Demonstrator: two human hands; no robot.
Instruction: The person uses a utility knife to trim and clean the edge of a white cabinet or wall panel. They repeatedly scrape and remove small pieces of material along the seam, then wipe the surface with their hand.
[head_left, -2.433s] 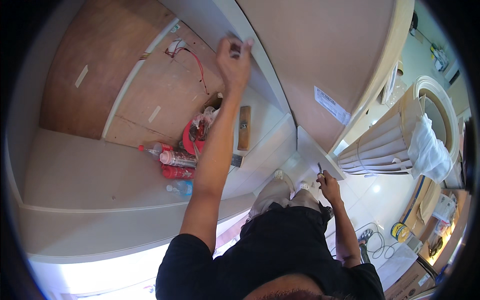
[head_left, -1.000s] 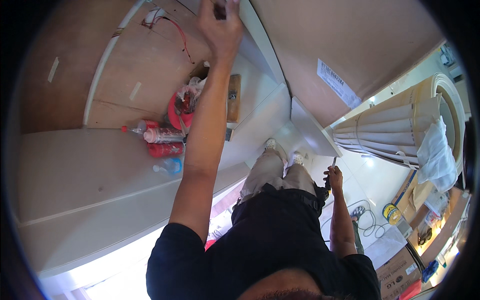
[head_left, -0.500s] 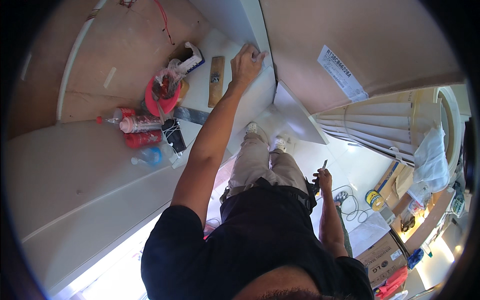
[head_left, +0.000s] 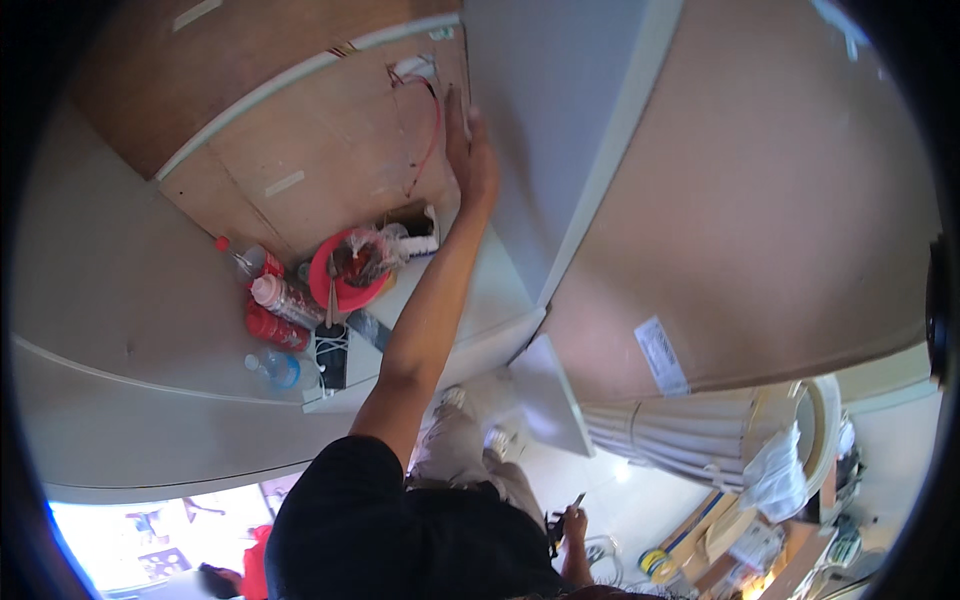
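My left hand (head_left: 470, 160) presses flat against the edge of a pale grey panel (head_left: 560, 130), where it meets a brown board (head_left: 330, 160).

The panel is smooth and plain and runs up beside a red wire (head_left: 430, 140) looping across the board. Below, on a white ledge (head_left: 150, 330), a red bowl (head_left: 345, 270), a red can (head_left: 272, 327) and a small clear bottle (head_left: 275, 368) crowd together. Farther down lie a light floor, a white ribbed fan housing (head_left: 680, 440) and cardboard boxes (head_left: 720, 520). My left arm stretches straight up, fingers together and extended on the panel; my right hand (head_left: 572, 520) hangs low by my hip, closed around a thin dark tool (head_left: 577, 500).
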